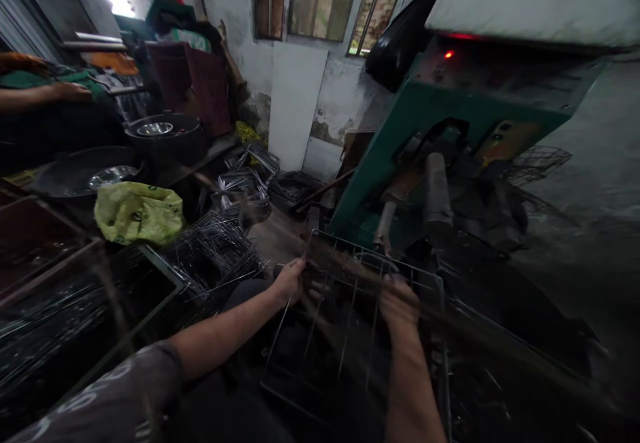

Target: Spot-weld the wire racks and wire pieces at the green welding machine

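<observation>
A rectangular wire rack (342,336) of thin metal rods lies tilted across my lap, just below a green machine. My left hand (290,282) is closed around its left side, the fingers partly hidden and dim. Farther right, my right hand (399,302) is closed on the rack near its far edge, slightly blurred. Close beyond that hand, the machine's lower rod-shaped arm (385,223) points down toward the rack's edge. A thicker upper arm (438,193) juts out beside it. Whether the rack touches the lower arm, I cannot tell.
The green machine (370,163) with a red light stands at the right. Piles of wire frames (215,250) lie on the left, beside a yellow sack (139,213). Dark basins (167,140) stand farther back. Another person's arm (45,96) shows at the far left.
</observation>
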`<state>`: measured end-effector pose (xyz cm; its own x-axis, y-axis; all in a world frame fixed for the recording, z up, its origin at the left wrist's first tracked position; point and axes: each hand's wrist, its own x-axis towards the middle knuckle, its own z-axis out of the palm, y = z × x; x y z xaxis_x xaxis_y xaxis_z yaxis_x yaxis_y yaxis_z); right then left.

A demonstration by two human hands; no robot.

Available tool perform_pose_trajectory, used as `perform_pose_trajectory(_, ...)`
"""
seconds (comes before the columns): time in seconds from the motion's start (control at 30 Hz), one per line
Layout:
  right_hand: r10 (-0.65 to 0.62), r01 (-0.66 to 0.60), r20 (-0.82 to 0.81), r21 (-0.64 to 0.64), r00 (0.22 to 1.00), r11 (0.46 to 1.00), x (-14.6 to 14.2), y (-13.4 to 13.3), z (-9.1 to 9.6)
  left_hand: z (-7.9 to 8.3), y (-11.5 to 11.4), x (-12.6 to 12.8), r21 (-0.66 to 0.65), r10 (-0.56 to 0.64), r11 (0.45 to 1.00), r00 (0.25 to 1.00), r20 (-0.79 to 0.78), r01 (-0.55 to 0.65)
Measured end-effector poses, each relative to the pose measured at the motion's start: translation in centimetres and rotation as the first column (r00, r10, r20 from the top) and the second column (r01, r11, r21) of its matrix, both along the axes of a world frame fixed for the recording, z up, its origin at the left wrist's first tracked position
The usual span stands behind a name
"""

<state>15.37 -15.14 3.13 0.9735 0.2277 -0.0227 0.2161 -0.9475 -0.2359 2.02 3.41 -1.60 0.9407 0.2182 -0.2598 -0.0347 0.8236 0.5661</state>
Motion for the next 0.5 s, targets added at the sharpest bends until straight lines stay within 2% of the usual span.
perform_pose_trajectory(0.1, -0.022, 0.017, -0.067, -0.070, 0.997, 0.997, -0.2, 0.2, 0.9, 0.0, 0.0, 0.1, -0.002, -0.009, 1.000, 1.000, 0.023, 0.009)
perform_pose_trajectory(0.23, -0.005, -0.001, -0.083, -0.074, 0.997, 0.997, -0.3, 0.7, 1.9, -0.3, 0.0, 0.4, -0.007, 0.006, 1.000, 1.000, 0.027, -0.005)
perform_pose_trajectory(0.5, -0.033, 0.024, -0.098, -0.086, 0.995, 0.996, -0.1, 1.0, 2.1, -0.8, 0.2, 0.7, -0.024, -0.002, 1.000, 1.000, 0.020, 0.003)
